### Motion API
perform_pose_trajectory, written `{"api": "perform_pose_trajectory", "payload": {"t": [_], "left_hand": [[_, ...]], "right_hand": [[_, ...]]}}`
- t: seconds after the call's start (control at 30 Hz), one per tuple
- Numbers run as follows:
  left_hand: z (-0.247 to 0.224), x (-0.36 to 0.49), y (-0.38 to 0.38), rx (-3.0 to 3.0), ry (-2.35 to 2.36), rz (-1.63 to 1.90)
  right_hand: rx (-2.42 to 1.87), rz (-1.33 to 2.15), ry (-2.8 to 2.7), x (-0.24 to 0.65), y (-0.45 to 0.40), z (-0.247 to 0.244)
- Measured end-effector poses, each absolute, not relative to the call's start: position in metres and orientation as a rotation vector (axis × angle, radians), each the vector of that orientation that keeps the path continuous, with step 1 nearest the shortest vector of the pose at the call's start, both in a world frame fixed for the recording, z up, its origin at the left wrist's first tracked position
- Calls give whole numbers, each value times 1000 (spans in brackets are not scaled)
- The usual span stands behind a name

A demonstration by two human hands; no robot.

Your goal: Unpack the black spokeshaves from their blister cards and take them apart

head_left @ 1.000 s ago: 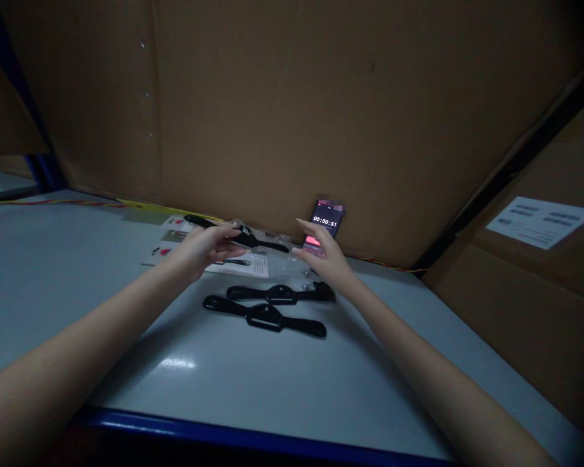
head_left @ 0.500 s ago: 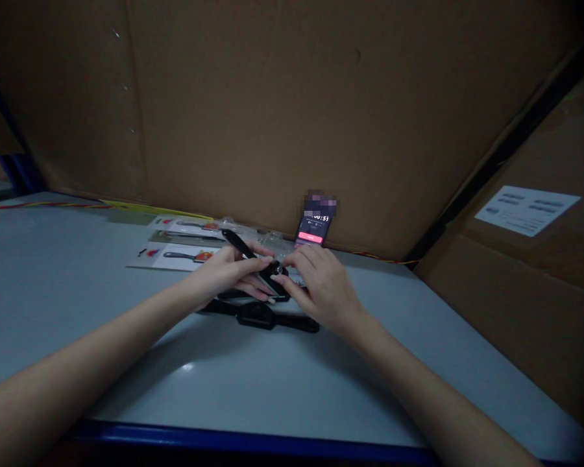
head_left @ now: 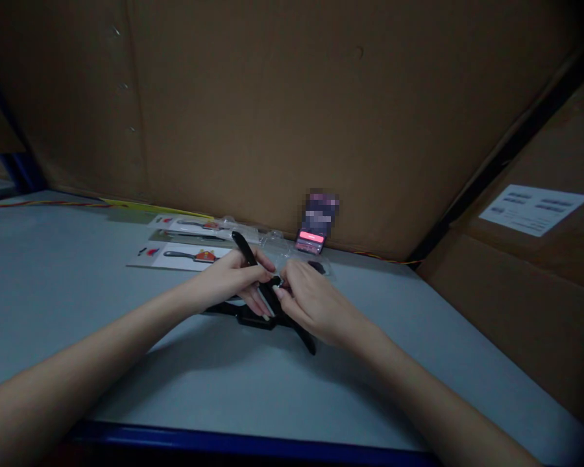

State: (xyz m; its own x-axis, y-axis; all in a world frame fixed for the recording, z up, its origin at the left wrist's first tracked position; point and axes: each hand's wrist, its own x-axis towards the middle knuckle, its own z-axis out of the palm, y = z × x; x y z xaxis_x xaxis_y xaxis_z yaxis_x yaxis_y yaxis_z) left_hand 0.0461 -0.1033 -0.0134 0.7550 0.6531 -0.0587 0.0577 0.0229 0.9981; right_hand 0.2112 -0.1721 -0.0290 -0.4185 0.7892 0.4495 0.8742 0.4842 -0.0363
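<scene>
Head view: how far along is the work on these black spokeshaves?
Done: the printed cards and clear plastic packaging lie at the back, apart from the tools. In hand: the left hand and right hand grip one black spokeshave at its middle, hiding what they do there. Left: a second spokeshave lies on the table beneath them.

a black spokeshave, white cards with red marks, brown cardboard, blue shelf edge.
</scene>
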Motion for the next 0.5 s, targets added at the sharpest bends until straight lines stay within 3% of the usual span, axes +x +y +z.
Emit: {"api": "perform_pose_trajectory", "payload": {"t": [0.23,0.5], "left_hand": [[-21,44,-97,1492,590,455],[-19,41,-94,1456,654,550]], "right_hand": [[-1194,-269,-2412,208,-173,-32],[-1190,-553,-2256,239,-167,-27]]}}
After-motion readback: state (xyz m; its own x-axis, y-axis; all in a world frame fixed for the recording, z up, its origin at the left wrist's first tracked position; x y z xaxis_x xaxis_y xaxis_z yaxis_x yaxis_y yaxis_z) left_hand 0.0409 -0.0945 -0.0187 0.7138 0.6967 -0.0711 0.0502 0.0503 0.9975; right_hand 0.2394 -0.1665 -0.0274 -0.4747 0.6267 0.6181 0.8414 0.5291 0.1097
